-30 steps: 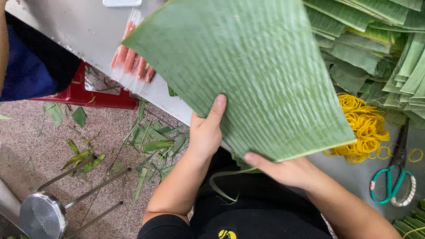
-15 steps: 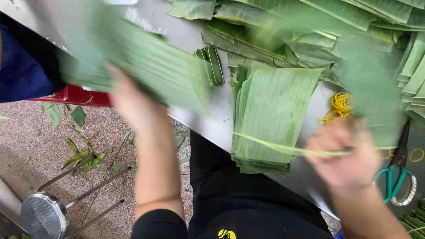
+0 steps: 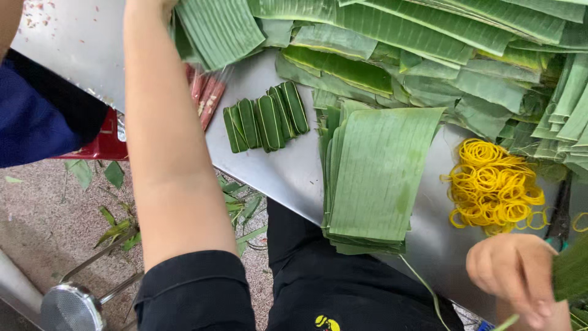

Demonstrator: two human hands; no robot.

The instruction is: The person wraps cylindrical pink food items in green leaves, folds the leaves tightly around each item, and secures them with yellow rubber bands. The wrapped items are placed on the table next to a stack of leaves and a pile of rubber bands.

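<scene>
My left arm reaches far up the frame. My left hand (image 3: 149,5) is cut off by the top edge and grips a cut banana leaf piece (image 3: 211,30) that hangs above the steel table (image 3: 79,49). At the bottom right, my right hand (image 3: 519,282) is closed on a green leaf piece (image 3: 571,274), with a thin leaf strip (image 3: 505,320) trailing below it. Between my arms lies a neat stack of cut banana leaves (image 3: 380,178). Several small leaf-wrapped parcels (image 3: 266,119) lie in a row to its left.
A heap of yellow rubber bands (image 3: 493,187) and dark scissors (image 3: 559,214) lie on the right. Large banana leaves (image 3: 429,37) cover the far side. Pink sausages in plastic (image 3: 205,95) lie near the parcels. A person in blue (image 3: 30,116), a red stool (image 3: 101,144) and a metal stool (image 3: 70,306) are on the left.
The large leaf I held in both hands has come apart. My left hand carried one piece up and away. My right hand dropped to the bottom right with a strip.
</scene>
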